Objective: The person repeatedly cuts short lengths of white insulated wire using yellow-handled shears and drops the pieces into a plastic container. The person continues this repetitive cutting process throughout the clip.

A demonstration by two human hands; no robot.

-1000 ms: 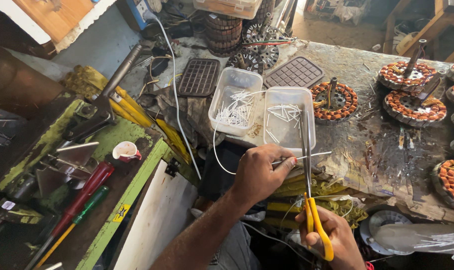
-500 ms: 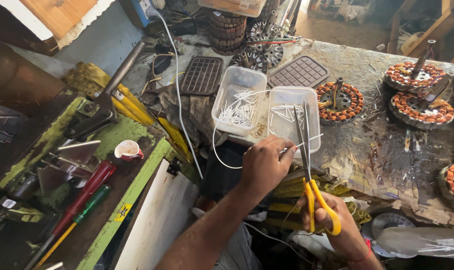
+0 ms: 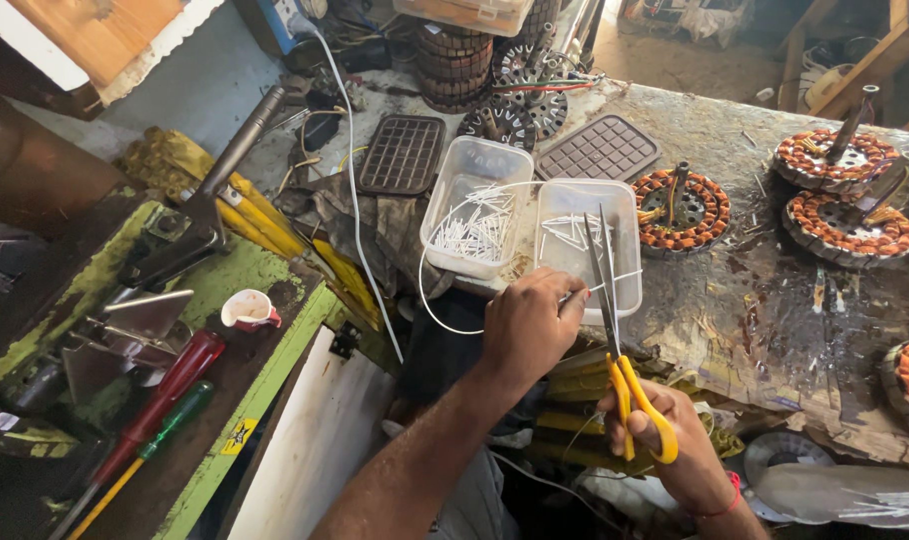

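Overhead, the left hand [image 3: 530,330] pinched a thin white sleeve tube [image 3: 615,283] over the right clear tray [image 3: 630,295]; the right hand [image 3: 675,450] gripped yellow-handled scissors [image 3: 615,320], blades nearly shut. Since earlier, both hands had shifted slightly leftward.

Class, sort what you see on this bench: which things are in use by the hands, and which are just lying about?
In use: left hand pinching white tubing; right hand holding yellow-handled scissors; two clear tubs of cut white pieces.

Lying about: red screwdriver; wound copper stators; dark grid trays; small cup.
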